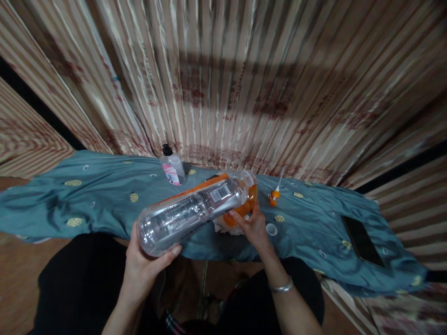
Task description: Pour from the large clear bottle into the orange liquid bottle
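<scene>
A large clear plastic bottle (188,211) with a printed label lies tilted across the middle, its open neck up at the right. My left hand (145,258) is wrapped round its base end. Under the neck is an orange bottle (252,197), partly hidden by the clear one. My right hand (252,225) grips the orange bottle from the right side. White crumpled tissue (226,228) shows beneath it. An orange and white pump top (274,197) with a thin tube lies to the right. Near my right wrist sits a small white cap (271,229).
A clear pump bottle (172,170) with a black top and pink label stands at the back left. A dark phone (362,240) lies on the right of the teal cloth (111,200). Striped curtains (223,83) hang close behind.
</scene>
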Motion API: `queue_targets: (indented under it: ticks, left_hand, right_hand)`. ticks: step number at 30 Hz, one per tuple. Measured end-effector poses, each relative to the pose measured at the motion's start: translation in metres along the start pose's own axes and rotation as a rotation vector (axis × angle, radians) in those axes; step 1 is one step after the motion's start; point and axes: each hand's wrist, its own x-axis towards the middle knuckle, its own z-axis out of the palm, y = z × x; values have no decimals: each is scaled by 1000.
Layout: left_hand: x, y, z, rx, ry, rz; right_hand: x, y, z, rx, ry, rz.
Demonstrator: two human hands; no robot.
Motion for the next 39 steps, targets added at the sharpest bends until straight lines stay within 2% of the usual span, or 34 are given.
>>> queue_targets:
  ticks: [10,18,25,33,39]
  left_hand:
    - [-1,0,1,-7,-6,-5]
    - [0,-10,-4,4,6,-32]
    - [1,-6,-3,-32,-8,-17]
    - [3,-7,-7,-10,-19,-61]
    - [2,-6,-5,2,-13,-33]
  right_hand:
    - [-1,-3,-1,19,0,3]
    - [-1,-5,-2,18,-18,25]
    - [-1,-5,-1,3,-15,19]
    - [-2,-2,0,6,-3,5]
    - [-2,0,0,-4,-7,-12]
